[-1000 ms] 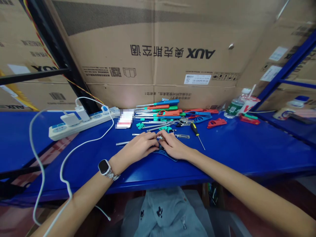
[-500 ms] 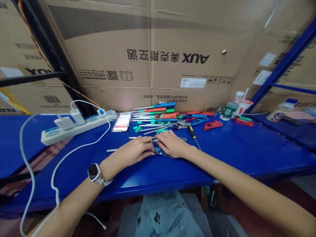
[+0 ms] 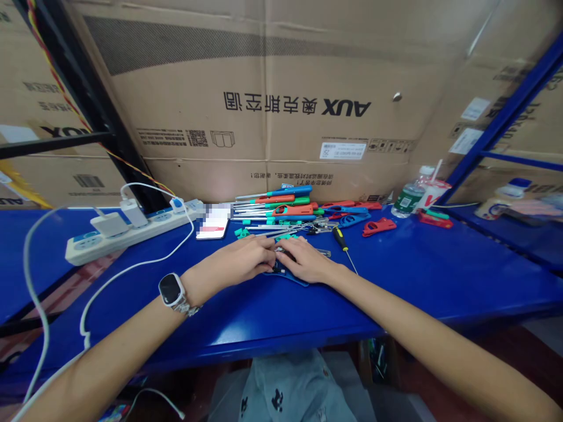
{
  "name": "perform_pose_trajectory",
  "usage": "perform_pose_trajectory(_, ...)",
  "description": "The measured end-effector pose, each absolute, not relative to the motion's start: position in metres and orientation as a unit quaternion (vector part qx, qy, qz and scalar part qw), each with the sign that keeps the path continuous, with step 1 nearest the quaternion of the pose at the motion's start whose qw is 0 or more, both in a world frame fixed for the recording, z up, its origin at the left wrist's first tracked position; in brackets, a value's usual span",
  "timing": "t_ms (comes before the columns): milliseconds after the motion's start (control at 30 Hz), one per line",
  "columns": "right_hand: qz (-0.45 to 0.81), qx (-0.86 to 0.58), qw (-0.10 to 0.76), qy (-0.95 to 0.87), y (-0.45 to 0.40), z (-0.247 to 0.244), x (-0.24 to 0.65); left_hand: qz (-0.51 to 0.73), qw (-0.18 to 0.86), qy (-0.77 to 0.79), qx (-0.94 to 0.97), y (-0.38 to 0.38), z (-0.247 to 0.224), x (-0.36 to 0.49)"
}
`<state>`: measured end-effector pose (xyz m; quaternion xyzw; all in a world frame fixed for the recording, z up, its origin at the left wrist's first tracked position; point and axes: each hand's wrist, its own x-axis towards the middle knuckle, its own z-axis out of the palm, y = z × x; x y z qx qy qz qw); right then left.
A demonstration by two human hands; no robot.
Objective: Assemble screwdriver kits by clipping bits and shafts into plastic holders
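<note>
A blue lighter casing (image 3: 294, 279) lies low on the table in front of me, with small dark and white parts on it. My left hand (image 3: 248, 259) has its fingers curled together at the casing's left end. From the other side, my right hand (image 3: 308, 261) holds the casing, fingertips close to the left ones. The fingers hide most of the small parts. Just beyond them lie loose metal rods and teal pieces (image 3: 241, 233). A yellow-and-black screwdriver (image 3: 339, 237) rests right of my right hand.
Several long lighters (image 3: 281, 199) are piled at the back. Red (image 3: 379, 227) and blue casings (image 3: 354, 218) lie beside them. A phone (image 3: 213, 225) and a power strip (image 3: 132, 231) with cables stand left. A water bottle (image 3: 407, 199) is at the right, before cardboard boxes (image 3: 246, 152).
The view has shifted slightly. The metal rods that stuck out left of my left hand no longer show. Both hands stay at the casing, with small finger movements.
</note>
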<state>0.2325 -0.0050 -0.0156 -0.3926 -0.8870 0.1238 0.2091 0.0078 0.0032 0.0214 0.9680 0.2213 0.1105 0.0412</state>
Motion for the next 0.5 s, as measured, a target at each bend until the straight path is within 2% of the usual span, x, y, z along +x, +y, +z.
perform_pose_trajectory(267, 0.14, -0.41, 0.211, -0.876, -0.006, -0.013, 0.233, 0.113, 0.077, 0.188, 0.973, 0.002, 0.021, 0.005)
perform_pose_trajectory(500, 0.096, -0.446, 0.176, -0.872, -0.021, 0.0, 0.232, 0.086, 0.026, 0.212, 0.973, -0.002, 0.016, 0.007)
